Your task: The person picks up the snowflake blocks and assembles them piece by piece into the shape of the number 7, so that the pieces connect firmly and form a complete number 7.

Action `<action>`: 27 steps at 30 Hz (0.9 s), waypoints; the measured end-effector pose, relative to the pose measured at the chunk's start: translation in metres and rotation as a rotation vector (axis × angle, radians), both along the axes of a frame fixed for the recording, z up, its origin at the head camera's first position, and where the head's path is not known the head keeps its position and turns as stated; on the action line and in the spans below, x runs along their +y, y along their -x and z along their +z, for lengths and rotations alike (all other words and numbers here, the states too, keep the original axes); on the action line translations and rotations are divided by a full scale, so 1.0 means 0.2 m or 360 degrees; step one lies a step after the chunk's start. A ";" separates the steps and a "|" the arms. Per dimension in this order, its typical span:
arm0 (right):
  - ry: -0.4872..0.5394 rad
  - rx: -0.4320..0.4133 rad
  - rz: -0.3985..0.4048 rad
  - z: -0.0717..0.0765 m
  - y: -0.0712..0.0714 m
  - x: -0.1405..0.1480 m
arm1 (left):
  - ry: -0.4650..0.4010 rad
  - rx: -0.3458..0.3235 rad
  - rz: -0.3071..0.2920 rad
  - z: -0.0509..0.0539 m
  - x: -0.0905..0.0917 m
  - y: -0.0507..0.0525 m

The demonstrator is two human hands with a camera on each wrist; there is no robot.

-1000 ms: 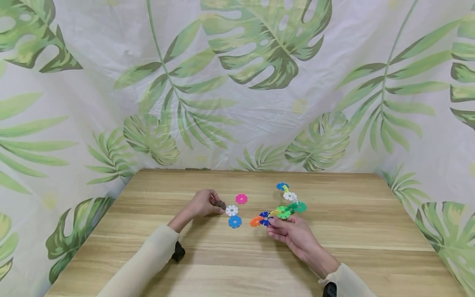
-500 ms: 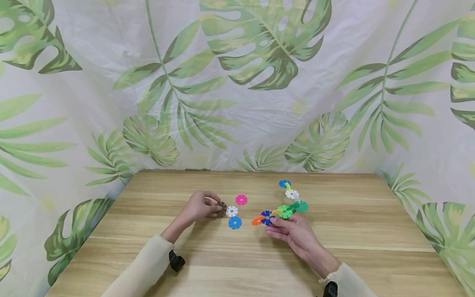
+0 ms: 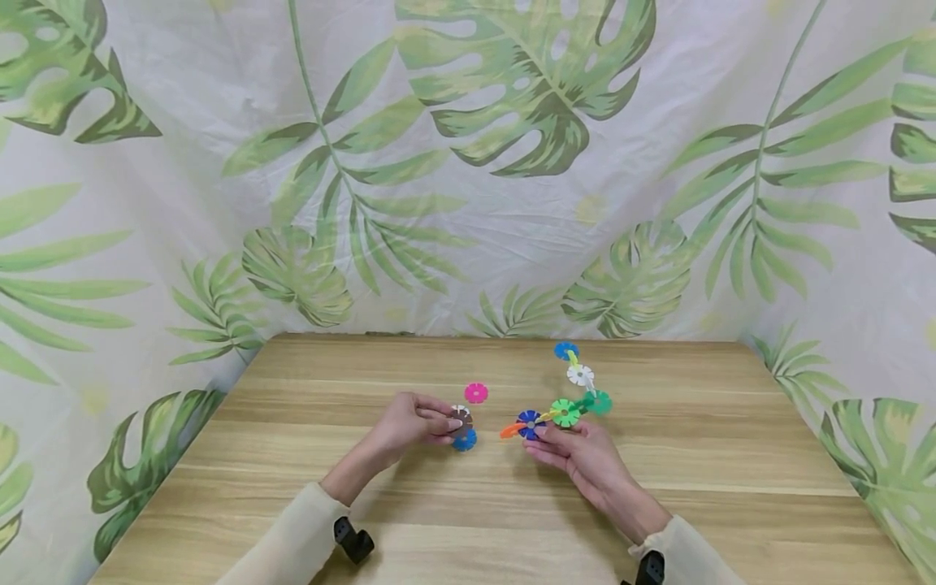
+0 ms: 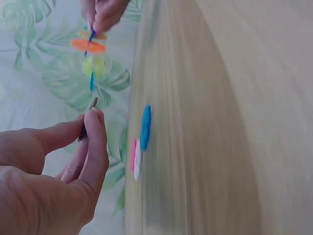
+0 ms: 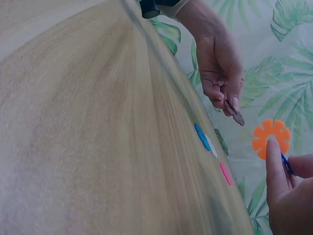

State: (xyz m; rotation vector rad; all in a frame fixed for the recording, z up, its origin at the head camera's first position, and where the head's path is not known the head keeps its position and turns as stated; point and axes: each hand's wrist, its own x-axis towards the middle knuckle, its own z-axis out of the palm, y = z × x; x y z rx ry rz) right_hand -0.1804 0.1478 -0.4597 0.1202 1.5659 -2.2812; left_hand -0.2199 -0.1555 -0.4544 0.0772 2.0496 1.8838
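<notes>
My left hand pinches a brown notched plastic disc between thumb and fingers, raised off the table. In the left wrist view that brown disc shows nearly edge-on. My right hand pinches a dark blue notched disc, part of a chain of interlocked discs. An orange disc forms the chain's near end, facing the left hand. Beyond the dark blue one come a yellow disc, a light green disc, dark green ones, a white disc and a blue disc at the far end.
Three loose discs lie on the wooden table: a pink disc, a white disc and a light blue disc. From the head view, the brown disc partly covers the white and light blue ones. A leaf-print cloth hangs behind the table.
My left hand has picked the brown disc up and moved it right, towards the chain. The right hand stays nearly in place while the chain's far end has risen a little.
</notes>
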 end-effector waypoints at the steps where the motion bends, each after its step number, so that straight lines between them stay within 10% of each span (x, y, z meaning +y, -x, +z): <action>1: -0.0003 0.0005 0.0005 0.00 0.00 0.00 | -0.0017 -0.0015 -0.0006 0.00 0.01 -0.01; 27: 0.0012 0.0015 0.0003 -0.01 0.01 0.00 | -0.0212 -0.0169 -0.0021 0.01 0.18 -0.11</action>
